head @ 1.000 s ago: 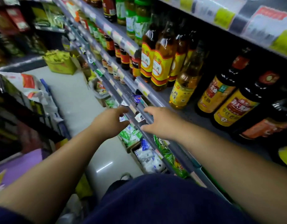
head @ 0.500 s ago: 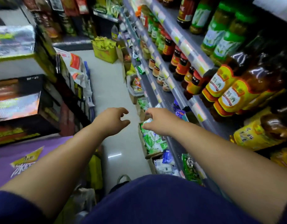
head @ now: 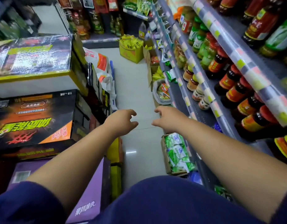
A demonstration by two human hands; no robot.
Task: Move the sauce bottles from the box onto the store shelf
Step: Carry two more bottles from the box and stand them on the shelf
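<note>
1. The left hand [head: 121,120] hung at the centre of the frame above the pale floor [head: 133,88], fingers loosely curled and spread, holding nothing.
2. The right hand [head: 167,118] was just right of it, apart from it, also half open and empty.
3. Sauce bottles [head: 236,91] with red caps and orange labels stood in rows on the store shelf [head: 209,92] along the right side of the frame.
4. Stacked cartons filled the left: a black and orange carton [head: 34,120] at middle left, and a purple carton [head: 92,191] below it at lower left.
5. An open cardboard box of green packets [head: 178,152] sat on the floor at lower centre right, against the shelf base.
6. A yellow box [head: 131,50] stood at the aisle's far end, upper centre.
</note>
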